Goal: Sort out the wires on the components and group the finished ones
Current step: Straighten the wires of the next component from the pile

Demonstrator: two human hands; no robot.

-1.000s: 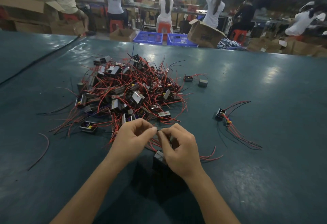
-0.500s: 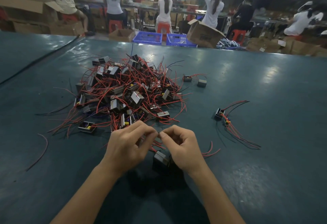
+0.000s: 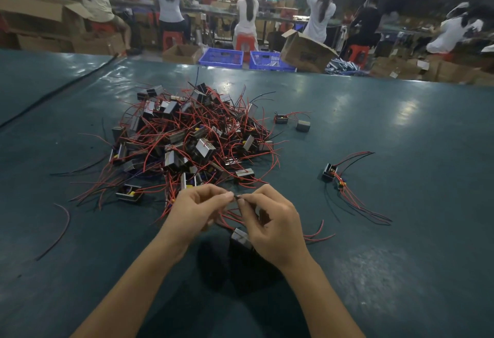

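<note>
Step in hand: I judge I'm straightening the leads of one small black block component with a metal top. It sits near me on the teal bench, tucked under my right hand. I cannot tell whether it rests on the bench or hangs just off it.
Fingers: my left hand and right hand each pinch the tips of its thin red and black wires, thumb against forefinger, with the two pinches almost meeting.
Hand pose: both forearms reach in from the near edge, and the spare fingers are loosely curled.
Unsorted stock: a tangled pile of black components with red wires lies just beyond my hands.
Finished group: a small cluster of black components with combed-out wires lies to the right, well apart from the pile.
Next move: probably draw the wires straight, then carry the piece right without snagging the pile's loops.
</note>
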